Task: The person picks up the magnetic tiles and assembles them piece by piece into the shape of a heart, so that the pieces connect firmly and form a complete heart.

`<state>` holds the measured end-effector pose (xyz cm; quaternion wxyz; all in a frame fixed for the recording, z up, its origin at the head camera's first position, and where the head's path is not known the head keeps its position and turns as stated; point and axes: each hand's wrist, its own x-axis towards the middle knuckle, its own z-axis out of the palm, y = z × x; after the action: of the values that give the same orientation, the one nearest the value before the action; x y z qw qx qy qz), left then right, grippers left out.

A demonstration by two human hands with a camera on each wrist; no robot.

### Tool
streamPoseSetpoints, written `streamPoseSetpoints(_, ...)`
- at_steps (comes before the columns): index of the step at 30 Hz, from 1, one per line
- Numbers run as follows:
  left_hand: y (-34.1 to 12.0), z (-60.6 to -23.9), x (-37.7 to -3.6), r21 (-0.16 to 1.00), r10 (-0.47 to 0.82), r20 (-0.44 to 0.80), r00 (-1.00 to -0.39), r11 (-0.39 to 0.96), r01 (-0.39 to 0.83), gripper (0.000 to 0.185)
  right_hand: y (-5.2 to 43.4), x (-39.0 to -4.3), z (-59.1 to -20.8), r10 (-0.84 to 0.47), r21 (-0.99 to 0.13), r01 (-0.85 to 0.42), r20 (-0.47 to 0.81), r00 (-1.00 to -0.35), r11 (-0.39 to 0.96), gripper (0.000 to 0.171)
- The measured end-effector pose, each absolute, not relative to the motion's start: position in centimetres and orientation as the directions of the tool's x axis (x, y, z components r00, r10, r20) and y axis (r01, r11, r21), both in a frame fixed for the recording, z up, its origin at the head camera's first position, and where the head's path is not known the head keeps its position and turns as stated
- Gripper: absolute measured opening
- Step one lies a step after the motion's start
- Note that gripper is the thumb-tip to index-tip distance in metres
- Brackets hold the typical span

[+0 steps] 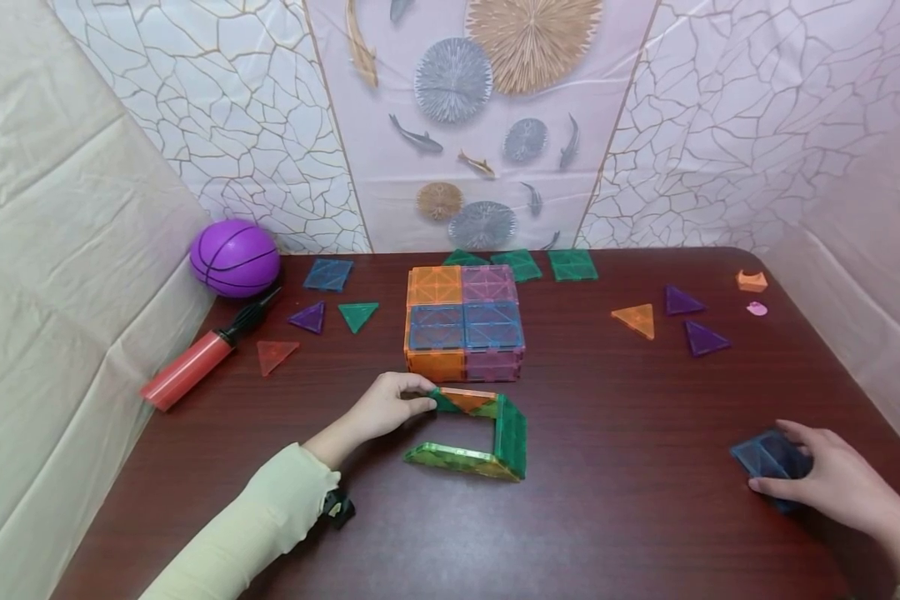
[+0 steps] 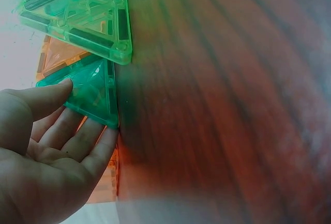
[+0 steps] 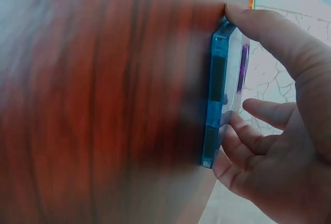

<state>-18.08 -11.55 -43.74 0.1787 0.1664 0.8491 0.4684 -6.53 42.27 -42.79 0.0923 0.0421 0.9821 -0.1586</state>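
My left hand (image 1: pixel 386 408) pinches a green triangular magnetic tile (image 2: pixel 92 93) between thumb and fingers. That tile stands at the left end of the back wall of a low three-sided frame, beside an orange triangular tile (image 1: pixel 468 402). The frame's right wall is of green tiles (image 1: pixel 512 437), and its front wall (image 1: pixel 453 458) is yellow-green. Far to the right, my right hand (image 1: pixel 840 475) grips a blue square tile (image 1: pixel 765 457) by its edges, thumb on the near side. In the right wrist view the blue tile (image 3: pixel 217 79) is seen edge-on, low over the tabletop.
Behind the frame stands a box of orange, pink and blue tiles (image 1: pixel 465 325). Loose triangles, including an orange one (image 1: pixel 637 320) and a purple one (image 1: pixel 705 338), lie around. A purple ball (image 1: pixel 234 258) and a red hand pump (image 1: pixel 195 367) are at left.
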Motion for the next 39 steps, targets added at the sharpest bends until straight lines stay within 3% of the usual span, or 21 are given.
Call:
streamPoseSetpoints(8, -11.7, -43.8, -18.0, 0.858, 0.453, -0.146, -0.880, 0.501, 0.116, 0.022, 39.7, -7.6, -42.1, -0.015, -0.349, 0.027, -0.119, -0.993, 0.937, 0.100)
streamPoseSetpoints(14, -11.7, -43.8, -18.0, 0.856, 0.449, -0.146, -0.882, 0.504, 0.115, 0.022, 36.1, -8.8, -40.7, -0.093, -0.397, -0.098, 0.030, -0.995, 0.913, 0.094)
streamPoseSetpoints(25, -11.8, -43.7, -18.2, 0.855, 0.449, -0.147, -0.881, 0.505, 0.115, 0.023, 27.6, -11.3, -37.5, -0.323, -0.435, -0.398, 0.239, -0.916, 0.808, 0.081)
streamPoseSetpoints(39, -11.7, -43.6, -18.1, 0.864, 0.465, -0.124, -0.877, 0.485, 0.135, 0.021, 16.9, -12.6, -35.7, -0.547, -0.575, -0.557, 0.214, -0.809, 0.599, 0.082)
